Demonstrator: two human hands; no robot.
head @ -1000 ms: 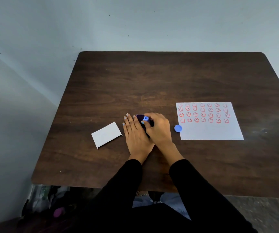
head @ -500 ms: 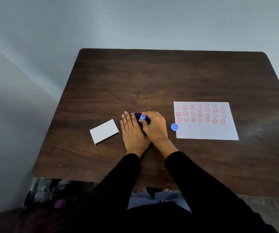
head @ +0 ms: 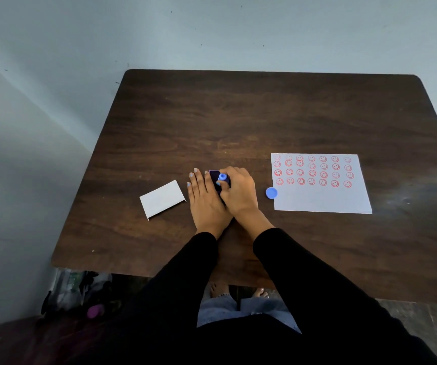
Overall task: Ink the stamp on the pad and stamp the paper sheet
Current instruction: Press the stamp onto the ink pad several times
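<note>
My right hand (head: 238, 192) grips a small blue stamp (head: 222, 177) and holds it down on a dark purple ink pad (head: 215, 176) in the middle of the wooden table (head: 264, 114). My left hand (head: 204, 198) lies flat beside the pad with its fingers spread, steadying the pad's left edge. Both hands hide most of the pad. A white paper sheet (head: 322, 198) lies to the right, with several rows of red smiley prints across its upper half.
A round blue cap (head: 271, 192) sits at the sheet's left edge. A white lid (head: 162, 199) lies left of my left hand. Walls stand behind and to the left of the table. Bags lie on the floor at lower left.
Both hands stay on the pad with the stamp pressed down. Only the camera view has shifted slightly.
</note>
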